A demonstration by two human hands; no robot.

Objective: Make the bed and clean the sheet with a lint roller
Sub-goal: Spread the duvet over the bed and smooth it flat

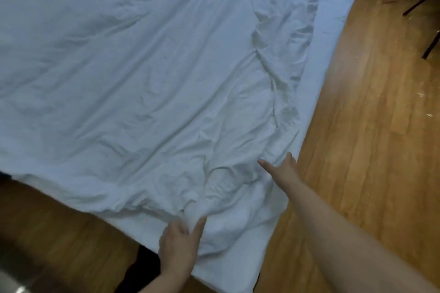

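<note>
Left hand [177,245]: at the foot edge of the bed, fingers curled into a bunched fold of the rumpled white quilt [142,78], gripping it.
Right hand [282,169]: arm reaching out, thumb spread, fingers on the quilt's right edge; whether they pinch the cloth cannot be told.
Quilt: spread creased over most of the bed, thickest wrinkles along the right side.
White sheeted mattress [319,74]: bare strip showing along the right side and near corner.
Brown wooden plank floor [371,126]: surrounds the bed; pale scraps at upper right.
</note>
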